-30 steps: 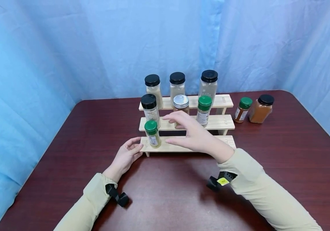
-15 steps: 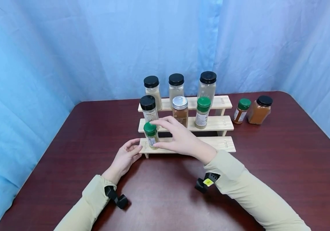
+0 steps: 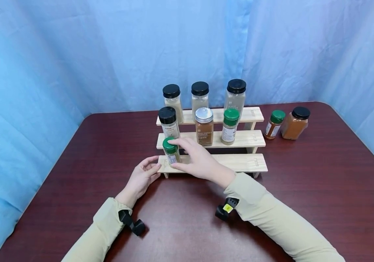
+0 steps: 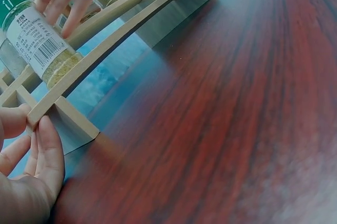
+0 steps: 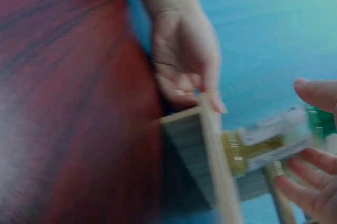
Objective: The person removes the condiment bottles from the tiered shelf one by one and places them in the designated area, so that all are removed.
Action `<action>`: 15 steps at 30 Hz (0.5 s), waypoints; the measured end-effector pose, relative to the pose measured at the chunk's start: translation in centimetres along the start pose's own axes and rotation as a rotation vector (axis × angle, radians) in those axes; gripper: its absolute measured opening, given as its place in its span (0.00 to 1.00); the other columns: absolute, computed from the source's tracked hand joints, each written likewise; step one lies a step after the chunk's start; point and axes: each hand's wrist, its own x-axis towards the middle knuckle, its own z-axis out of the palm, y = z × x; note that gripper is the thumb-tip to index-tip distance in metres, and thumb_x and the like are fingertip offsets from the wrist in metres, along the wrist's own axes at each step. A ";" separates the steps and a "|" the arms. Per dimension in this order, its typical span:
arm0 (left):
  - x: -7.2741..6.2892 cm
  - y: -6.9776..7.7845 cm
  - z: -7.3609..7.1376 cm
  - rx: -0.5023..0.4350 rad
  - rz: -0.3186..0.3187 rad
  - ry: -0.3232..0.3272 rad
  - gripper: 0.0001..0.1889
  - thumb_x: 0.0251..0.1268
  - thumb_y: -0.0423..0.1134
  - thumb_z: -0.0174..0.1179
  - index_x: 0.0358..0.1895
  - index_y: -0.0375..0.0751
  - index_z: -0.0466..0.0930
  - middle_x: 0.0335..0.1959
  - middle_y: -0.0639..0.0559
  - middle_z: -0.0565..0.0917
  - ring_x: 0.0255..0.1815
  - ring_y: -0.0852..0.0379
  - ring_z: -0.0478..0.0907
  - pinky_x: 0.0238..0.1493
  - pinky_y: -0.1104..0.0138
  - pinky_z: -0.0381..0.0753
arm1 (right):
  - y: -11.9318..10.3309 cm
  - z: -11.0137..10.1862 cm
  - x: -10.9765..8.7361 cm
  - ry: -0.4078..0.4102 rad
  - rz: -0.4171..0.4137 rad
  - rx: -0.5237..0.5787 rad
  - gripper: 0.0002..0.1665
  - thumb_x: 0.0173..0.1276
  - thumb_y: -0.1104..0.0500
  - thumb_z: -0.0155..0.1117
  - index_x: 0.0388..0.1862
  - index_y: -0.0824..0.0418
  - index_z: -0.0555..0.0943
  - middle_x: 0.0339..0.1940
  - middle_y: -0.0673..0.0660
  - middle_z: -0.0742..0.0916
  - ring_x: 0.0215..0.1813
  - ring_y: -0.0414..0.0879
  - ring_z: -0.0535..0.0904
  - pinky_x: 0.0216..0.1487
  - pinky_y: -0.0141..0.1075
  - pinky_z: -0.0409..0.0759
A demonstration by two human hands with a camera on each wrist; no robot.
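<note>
A three-tier wooden spice rack (image 3: 226,162) stands on the table. My left hand (image 3: 141,181) pinches the left end of its lowest shelf, thumb and fingers at the corner in the left wrist view. On that shelf's left end stands a green-capped spice jar (image 4: 39,45) with a white label and yellowish contents. My right hand (image 3: 200,159) is beside this jar, its fingers partly in front of the cap. In the right wrist view the thumb (image 5: 316,93) stands apart from the jar and the other fingers are spread on its other side; contact cannot be told.
The middle shelf bears a black-capped jar (image 3: 169,125), a silver-lidded jar (image 3: 204,129) and a green-capped jar (image 3: 230,127). Several black-lidded jars stand on the top shelf. Right of the rack are a small green-capped jar (image 3: 273,125) and a black-lidded jar (image 3: 294,125). Blue curtains (image 3: 141,54) surround the table.
My right hand has moved left and slightly down, from in front of the rack's middle to the green-capped jar on the lowest shelf. My left hand stays at the shelf end.
</note>
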 end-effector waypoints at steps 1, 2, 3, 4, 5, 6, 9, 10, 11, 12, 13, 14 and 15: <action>0.0 0.0 0.0 0.000 0.001 -0.001 0.23 0.70 0.27 0.48 0.66 0.30 0.59 0.29 0.61 0.77 0.28 0.70 0.76 0.35 0.78 0.78 | 0.1 0.3 0.0 0.011 0.000 0.002 0.34 0.59 0.55 0.70 0.64 0.58 0.70 0.59 0.58 0.76 0.60 0.48 0.72 0.61 0.43 0.73; 0.0 0.0 0.0 0.000 0.001 -0.003 0.23 0.70 0.27 0.48 0.66 0.30 0.59 0.29 0.61 0.77 0.28 0.70 0.76 0.35 0.78 0.78 | 0.1 0.6 -0.1 0.025 0.002 0.000 0.34 0.60 0.56 0.70 0.64 0.59 0.70 0.58 0.58 0.77 0.60 0.48 0.72 0.60 0.43 0.74; 0.0 0.0 0.1 -0.002 0.002 -0.004 0.23 0.70 0.27 0.48 0.66 0.30 0.59 0.29 0.61 0.77 0.29 0.70 0.76 0.35 0.78 0.78 | 0.1 0.9 -0.1 0.037 0.007 -0.001 0.33 0.60 0.56 0.70 0.63 0.59 0.70 0.58 0.58 0.77 0.60 0.48 0.73 0.59 0.42 0.75; 0.0 -0.1 0.1 -0.002 0.002 -0.006 0.23 0.70 0.26 0.48 0.66 0.30 0.59 0.29 0.61 0.77 0.29 0.70 0.76 0.36 0.78 0.78 | 0.1 1.1 -0.1 0.052 0.007 -0.005 0.33 0.60 0.57 0.70 0.63 0.60 0.70 0.57 0.59 0.77 0.59 0.49 0.73 0.59 0.42 0.75; 0.0 -0.1 0.1 -0.004 0.001 -0.007 0.22 0.70 0.26 0.48 0.66 0.30 0.59 0.29 0.61 0.77 0.28 0.70 0.76 0.36 0.78 0.78 | 0.1 1.3 -0.1 0.066 0.006 -0.003 0.32 0.61 0.57 0.69 0.62 0.60 0.70 0.57 0.59 0.77 0.58 0.49 0.73 0.58 0.42 0.76; 0.0 -0.1 0.1 -0.004 0.001 -0.007 0.22 0.70 0.26 0.48 0.66 0.30 0.59 0.29 0.61 0.78 0.29 0.70 0.76 0.36 0.78 0.78 | 0.1 1.4 -0.1 0.080 0.002 -0.001 0.31 0.61 0.58 0.69 0.62 0.60 0.70 0.56 0.59 0.77 0.58 0.49 0.74 0.57 0.42 0.76; 0.0 -0.1 0.1 -0.008 0.002 -0.003 0.22 0.70 0.26 0.48 0.66 0.30 0.60 0.28 0.61 0.78 0.28 0.69 0.76 0.35 0.77 0.78 | 0.2 1.8 0.1 0.116 -0.016 -0.004 0.28 0.62 0.61 0.67 0.60 0.61 0.70 0.53 0.59 0.78 0.56 0.49 0.75 0.57 0.42 0.76; 0.0 -0.1 0.1 -0.008 0.004 -0.002 0.22 0.70 0.26 0.48 0.65 0.30 0.60 0.28 0.61 0.78 0.28 0.69 0.76 0.35 0.77 0.78 | 0.2 1.9 0.1 0.127 -0.022 -0.005 0.27 0.63 0.62 0.66 0.60 0.61 0.70 0.53 0.59 0.78 0.56 0.49 0.75 0.57 0.42 0.77; 0.0 -0.1 0.1 -0.008 0.005 -0.002 0.22 0.70 0.26 0.48 0.65 0.30 0.60 0.28 0.61 0.78 0.28 0.69 0.76 0.35 0.77 0.78 | 0.3 2.0 0.2 0.138 -0.028 -0.004 0.27 0.63 0.63 0.66 0.60 0.61 0.71 0.52 0.59 0.78 0.55 0.49 0.75 0.56 0.41 0.77; 0.0 -0.1 0.1 -0.008 0.005 -0.001 0.22 0.70 0.26 0.48 0.65 0.30 0.61 0.28 0.61 0.78 0.28 0.69 0.76 0.35 0.77 0.78 | 0.4 2.1 0.2 0.147 -0.033 -0.006 0.26 0.63 0.63 0.66 0.60 0.61 0.71 0.52 0.59 0.78 0.54 0.49 0.75 0.55 0.41 0.77; 0.0 0.0 0.1 -0.008 0.006 -0.001 0.22 0.70 0.26 0.48 0.65 0.30 0.61 0.28 0.61 0.78 0.28 0.69 0.76 0.36 0.77 0.78 | 0.4 2.3 0.2 0.154 -0.036 -0.012 0.26 0.63 0.63 0.66 0.60 0.61 0.70 0.52 0.59 0.78 0.54 0.49 0.75 0.54 0.40 0.78; 0.0 0.0 0.1 -0.009 0.006 -0.001 0.21 0.70 0.26 0.48 0.65 0.31 0.61 0.28 0.61 0.78 0.28 0.69 0.76 0.36 0.77 0.78 | 0.5 2.4 0.3 0.160 -0.039 -0.014 0.26 0.63 0.63 0.66 0.60 0.61 0.70 0.52 0.59 0.78 0.54 0.49 0.76 0.53 0.40 0.78; -0.1 0.0 0.1 -0.010 0.007 -0.001 0.21 0.70 0.26 0.48 0.65 0.31 0.61 0.28 0.61 0.78 0.28 0.69 0.76 0.36 0.77 0.78 | 0.5 2.5 0.3 0.165 -0.042 -0.014 0.26 0.63 0.63 0.66 0.60 0.62 0.70 0.51 0.59 0.78 0.53 0.49 0.76 0.53 0.39 0.79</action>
